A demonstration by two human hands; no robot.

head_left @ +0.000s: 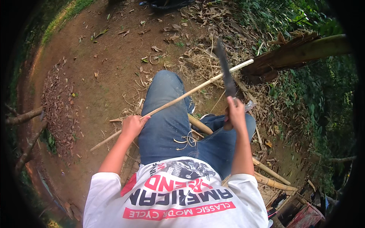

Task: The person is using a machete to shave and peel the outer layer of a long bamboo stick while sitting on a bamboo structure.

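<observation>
Bare brown earth strewn with dry leaves (114,45) and pale shavings (197,64) spreads out toward twelve o'clock, with green brush at three. A person in blue jeans (167,114) sits at the centre. The left hand (133,125) is closed around a long, thin bamboo strip (190,92) that runs from eight o'clock up toward two, crossing the left thigh. The right hand (235,112) grips the handle of a dark machete (225,70), its blade raised and meeting the strip near its far end. Thicker bamboo poles (272,178) lie at four o'clock, and curled shavings rest on the lap. By the look of it, the strip is being shaved down — a stroke just beginning. The coming cut would want a shallow blade angle and a firm left grip so the strip cannot twist.
</observation>
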